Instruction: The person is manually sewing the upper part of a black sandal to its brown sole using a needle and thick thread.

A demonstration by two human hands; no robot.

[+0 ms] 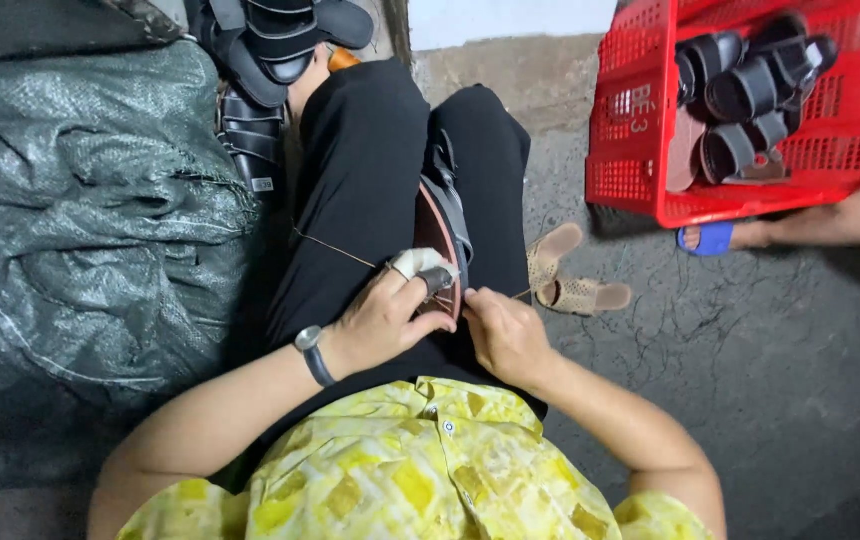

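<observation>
A dark sandal point(442, 225) with a brown sole edge and grey straps stands on its side between my black-trousered legs. My left hand point(382, 318), a white wrap on its forefinger and a watch on the wrist, grips the near end of the sandal. A thin thread point(335, 247) runs from that hand out to the left over my thigh. My right hand point(505, 335) pinches at the sandal's edge beside the left hand, fingers closed; a thread end shows just right of it.
A red plastic crate point(640, 150) with several dark sandals stands at the top right. Another person's foot in a blue slipper point(710, 238) lies below it. Tan slippers point(575, 285) are on the concrete floor. A grey woven sack point(90, 230) fills the left, black sandals point(270, 50) piled above.
</observation>
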